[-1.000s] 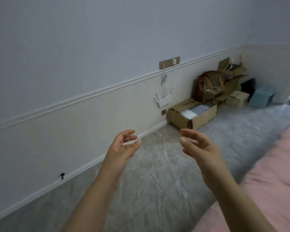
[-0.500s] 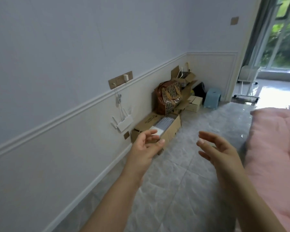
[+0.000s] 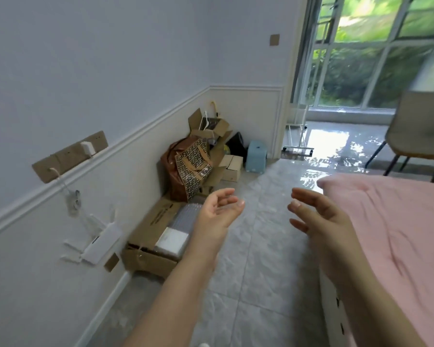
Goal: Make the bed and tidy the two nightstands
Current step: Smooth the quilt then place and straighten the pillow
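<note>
The bed (image 3: 396, 236) fills the right side, covered by a pink quilt whose near corner lies just right of my right hand. My left hand (image 3: 218, 214) is raised over the tiled floor, fingers loosely curled, holding nothing. My right hand (image 3: 321, 219) is raised beside it, palm turned inward, fingers relaxed and empty, close to the quilt's edge without touching it. No nightstand is in view.
Along the left wall stand open cardboard boxes (image 3: 156, 236), a patterned brown bag (image 3: 189, 169), a blue stool (image 3: 256, 156) and a wall-hung white router (image 3: 98, 244). A chair (image 3: 421, 136) stands beyond the bed near the glass doors (image 3: 376, 53). Grey tiled floor (image 3: 258, 284) runs between wall and bed.
My view has swung to the right: the boxes slid left, the window, chair and more of the pink bed came into sight. Both hands stay raised and empty.
</note>
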